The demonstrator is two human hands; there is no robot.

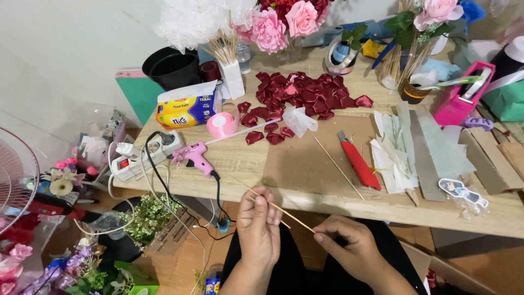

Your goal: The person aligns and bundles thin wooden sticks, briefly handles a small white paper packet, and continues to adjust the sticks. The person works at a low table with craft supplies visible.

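The left hand (258,223) and the right hand (352,248) sit low in the view, below the near edge of the table (305,180), over the person's dark lap. Between them runs a thin wooden skewer (273,206). It slants from about 10 o'clock, near the glue gun's cord, down to about 4 o'clock, where its lower end meets the right hand's fingertips (317,236). The left hand closes its fingers around the skewer's middle, thumb side up, gripping it. The right hand pinches the skewer's lower tip between thumb and forefinger, its other fingers loosely curled.

On the table, at 11 o'clock from the left hand, lies a pink glue gun (195,157), its black cord dropping over the edge. A white power strip (143,157) sits at 9 o'clock of the gun. A pink ribbon roll (222,124) lies at 1 o'clock of the gun. At 12 o'clock from the hands, further back, spreads a heap of red petals (305,93). A second skewer (338,167) lies loose on the table at 1 o'clock from the left hand, and a red cutter (358,162) lies just beside it. White paper scraps (394,158) lie at 3 o'clock of the cutter.
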